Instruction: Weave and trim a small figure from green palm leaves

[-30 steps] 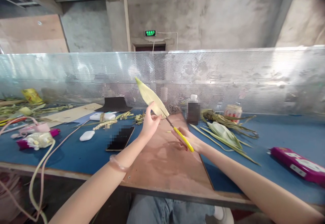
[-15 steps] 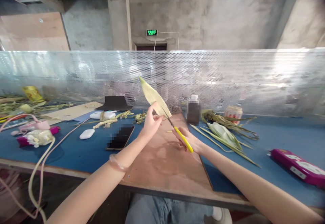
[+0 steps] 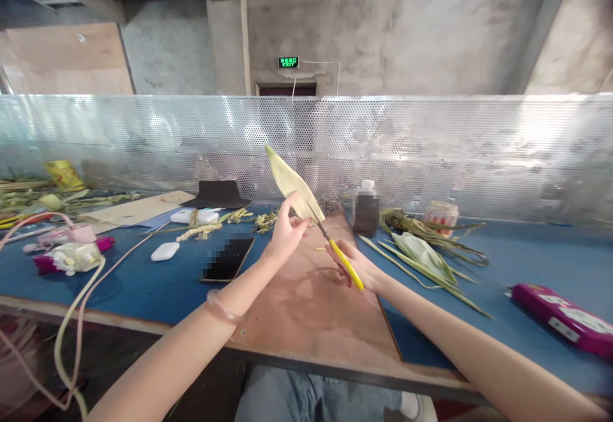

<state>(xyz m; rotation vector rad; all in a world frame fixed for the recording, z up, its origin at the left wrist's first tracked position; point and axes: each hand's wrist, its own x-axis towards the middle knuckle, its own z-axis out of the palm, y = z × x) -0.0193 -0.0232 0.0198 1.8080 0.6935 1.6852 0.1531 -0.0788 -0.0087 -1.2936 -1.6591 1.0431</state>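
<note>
A pale green corn husk (image 3: 288, 179) with a pointed greener tip stands up at a slant above the board. My left hand (image 3: 288, 230) pinches it near its lower edge between thumb and fingers. My right hand (image 3: 352, 261) is closed on yellow-handled scissors (image 3: 345, 263), whose dark blades reach up to the husk's lower end, close to my left fingertips. Whether the blades are parted is hard to make out. Below both hands lies a brown wooden board (image 3: 316, 320).
On the blue table (image 3: 138, 288) to the left are a phone (image 3: 228, 260), a white earphone case (image 3: 165, 251) and cables. Rightward lie loose husks (image 3: 424, 256), a dark bottle (image 3: 366, 211), a jar (image 3: 440, 218) and a purple packet (image 3: 562, 320). A perforated metal screen (image 3: 407, 147) stands behind.
Almost nothing differs. The whole view has shifted very slightly; both hands, the husk and the scissors keep the same positions relative to each other.
</note>
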